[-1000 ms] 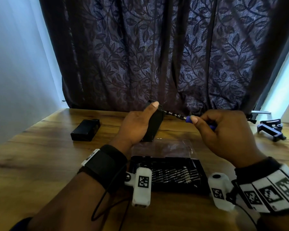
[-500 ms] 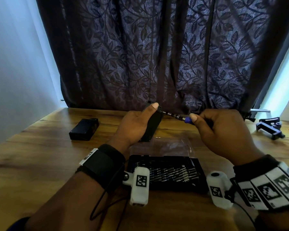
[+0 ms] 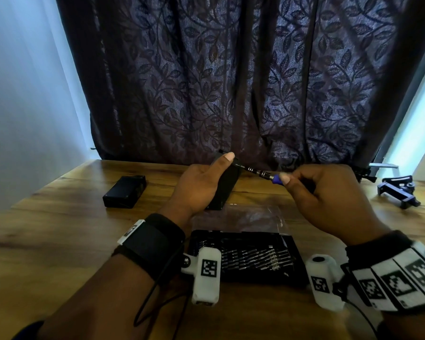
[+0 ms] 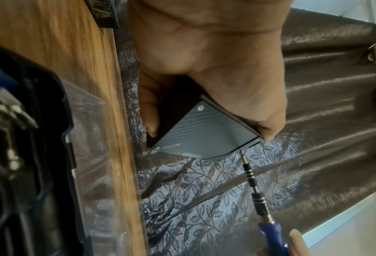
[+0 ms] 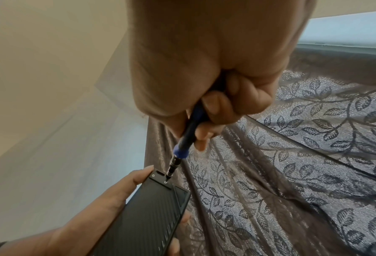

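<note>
My left hand (image 3: 201, 185) grips a black ribbed rectangular case (image 3: 225, 190) upright above the table, thumb along its top edge. The same case (image 5: 145, 218) shows small screws at its upper end in the right wrist view. My right hand (image 3: 329, 195) pinches a blue-handled precision screwdriver (image 3: 260, 172). Its thin tip (image 5: 167, 178) sits on a screw at the case's top corner. In the left wrist view the screwdriver (image 4: 257, 195) meets the lower edge of the case (image 4: 204, 131).
An open black bit set tray (image 3: 250, 256) with several bits lies on the wooden table (image 3: 59, 241) near me, its clear lid (image 3: 238, 217) beyond. A second black box (image 3: 124, 191) lies at the left. A dark clamp (image 3: 400, 192) sits far right. A patterned curtain (image 3: 231, 82) hangs behind.
Both hands keep their hold on the case and the screwdriver, and the tip stays at the top corner. The view has shifted slightly; no clear movement of the objects shows.
</note>
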